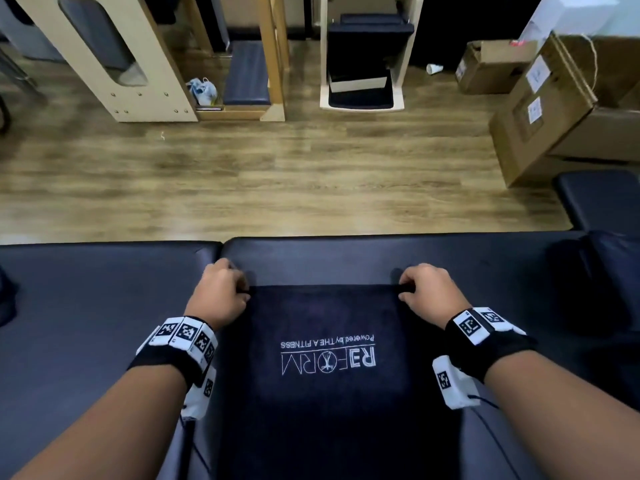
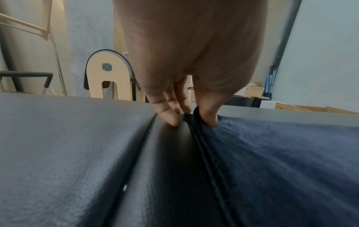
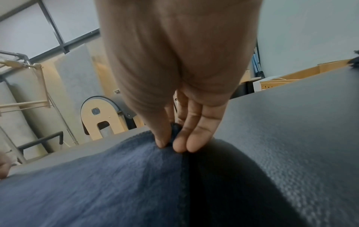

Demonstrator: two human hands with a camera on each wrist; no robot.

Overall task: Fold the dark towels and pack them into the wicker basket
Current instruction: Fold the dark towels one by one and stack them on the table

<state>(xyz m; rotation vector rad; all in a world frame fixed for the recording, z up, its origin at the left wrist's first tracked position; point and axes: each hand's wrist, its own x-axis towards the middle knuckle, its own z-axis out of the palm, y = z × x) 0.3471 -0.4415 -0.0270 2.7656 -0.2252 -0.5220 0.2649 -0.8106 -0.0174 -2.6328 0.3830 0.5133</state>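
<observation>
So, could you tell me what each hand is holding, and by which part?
Both hold the dark towel by its far corners: the left hand pinches the far-left corner, the right hand the far-right corner, on the padded bench.

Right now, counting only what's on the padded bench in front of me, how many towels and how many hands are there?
Dark towel with white lettering, spread flat: 1
Hands pinching its far corners, left hand and right hand: 2
Total: 3
No wicker basket shows in any view.
</observation>
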